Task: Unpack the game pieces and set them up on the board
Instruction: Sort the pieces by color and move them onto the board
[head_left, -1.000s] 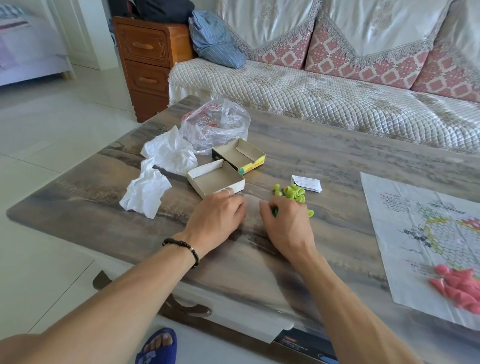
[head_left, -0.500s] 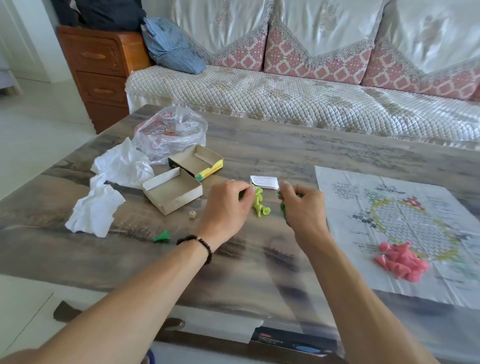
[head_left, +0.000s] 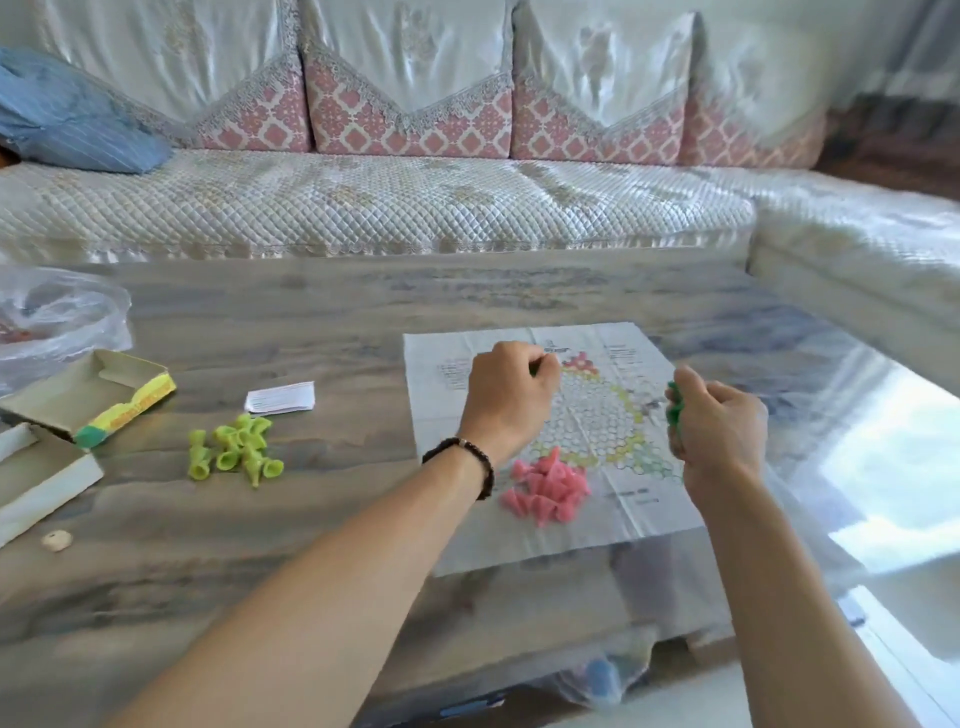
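Both hands, left (head_left: 511, 387) and right (head_left: 719, 423), clutch green pieces (head_left: 674, 408) above the board (head_left: 452, 519); a loose grip could scatter them.

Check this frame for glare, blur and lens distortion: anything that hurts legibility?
Head view: strong window glare washes out the table at right; soft blur makes the board print unreadable; wide-angle bending curves the sofa; dark green pieces in the right hand stay indistinct.

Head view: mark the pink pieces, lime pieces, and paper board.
pink pieces (head_left: 545, 488), head view, middle of the pile
lime pieces (head_left: 236, 451), head view, centre of the cluster
paper board (head_left: 441, 410), head view, bare left margin
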